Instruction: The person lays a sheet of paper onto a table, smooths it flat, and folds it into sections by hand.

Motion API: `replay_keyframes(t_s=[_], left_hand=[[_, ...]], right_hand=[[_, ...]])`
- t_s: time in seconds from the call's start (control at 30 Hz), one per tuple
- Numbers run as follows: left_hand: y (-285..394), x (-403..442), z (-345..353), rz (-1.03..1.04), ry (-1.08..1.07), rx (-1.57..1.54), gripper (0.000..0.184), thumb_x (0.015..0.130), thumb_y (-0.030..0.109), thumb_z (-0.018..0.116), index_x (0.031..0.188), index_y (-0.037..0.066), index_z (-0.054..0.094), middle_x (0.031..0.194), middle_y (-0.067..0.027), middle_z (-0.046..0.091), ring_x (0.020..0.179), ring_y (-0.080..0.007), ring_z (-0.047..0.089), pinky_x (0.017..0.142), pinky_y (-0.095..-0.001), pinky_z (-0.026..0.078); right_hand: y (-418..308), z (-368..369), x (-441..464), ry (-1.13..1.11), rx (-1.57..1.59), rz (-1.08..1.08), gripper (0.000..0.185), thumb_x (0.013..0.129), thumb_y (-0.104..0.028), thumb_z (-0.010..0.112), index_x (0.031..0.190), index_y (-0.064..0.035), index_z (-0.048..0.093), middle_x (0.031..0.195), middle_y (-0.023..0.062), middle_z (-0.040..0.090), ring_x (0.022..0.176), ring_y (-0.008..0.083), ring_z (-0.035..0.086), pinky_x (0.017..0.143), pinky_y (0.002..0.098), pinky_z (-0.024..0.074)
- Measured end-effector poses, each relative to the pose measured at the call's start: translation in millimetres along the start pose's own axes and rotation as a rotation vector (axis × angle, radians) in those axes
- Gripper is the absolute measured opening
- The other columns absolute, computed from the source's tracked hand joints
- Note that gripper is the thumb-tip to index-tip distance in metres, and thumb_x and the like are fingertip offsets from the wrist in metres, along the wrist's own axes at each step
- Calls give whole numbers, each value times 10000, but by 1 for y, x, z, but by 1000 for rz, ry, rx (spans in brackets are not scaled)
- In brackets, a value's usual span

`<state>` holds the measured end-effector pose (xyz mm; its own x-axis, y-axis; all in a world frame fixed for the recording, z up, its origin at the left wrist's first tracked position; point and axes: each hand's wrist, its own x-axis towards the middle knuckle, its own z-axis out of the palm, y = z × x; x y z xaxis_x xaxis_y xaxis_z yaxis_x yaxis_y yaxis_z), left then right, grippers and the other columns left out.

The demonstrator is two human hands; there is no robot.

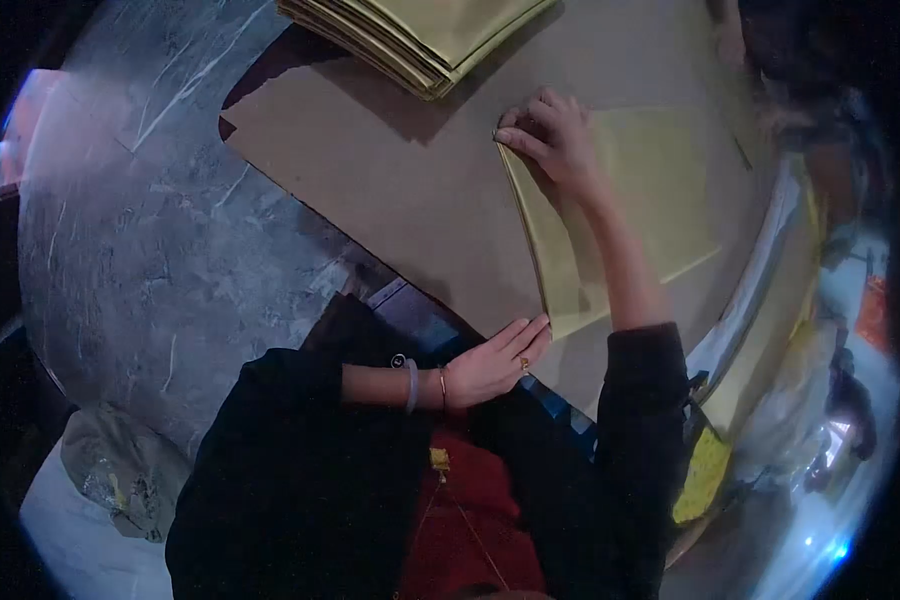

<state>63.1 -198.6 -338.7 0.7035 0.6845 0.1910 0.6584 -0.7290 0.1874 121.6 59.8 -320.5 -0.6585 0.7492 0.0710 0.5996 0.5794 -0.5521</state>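
A thin yellow sheet [650, 190] lies on the brown cardboard, with a narrow strip folded over along its left side. My right hand [555, 140] pinches the far end of that fold between thumb and fingers. At the fold's near end, my left hand [495, 365] rests with fingers stretched out flat, the fingertips touching the sheet's corner. A ring and bracelets are on the left hand and wrist. Whether the sheet is paper or some other thin material, I cannot tell.
A thick stack of folded yellow sheets [420, 40] sits at the back of the cardboard [390, 200]. To the left is a grey marbled surface [170, 230], with a crumpled plastic bag [125, 470] near its front. Clear plastic and a yellow item [703, 478] lie at right.
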Motion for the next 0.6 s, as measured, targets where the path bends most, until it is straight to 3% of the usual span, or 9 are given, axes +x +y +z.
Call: replay_keyframes(t_s=[0.6], left_hand=[[0,0,2,-2,3,-59,522,838,214,435,1262,-88,483,1376,-185,404,1324,-337,317,1091,-419,257]], right_hand=[[-1,-4,-1,-24,-6,3,275,766,-415,676,888,-169,689,901,39,536,993,256,472,909,426,277]])
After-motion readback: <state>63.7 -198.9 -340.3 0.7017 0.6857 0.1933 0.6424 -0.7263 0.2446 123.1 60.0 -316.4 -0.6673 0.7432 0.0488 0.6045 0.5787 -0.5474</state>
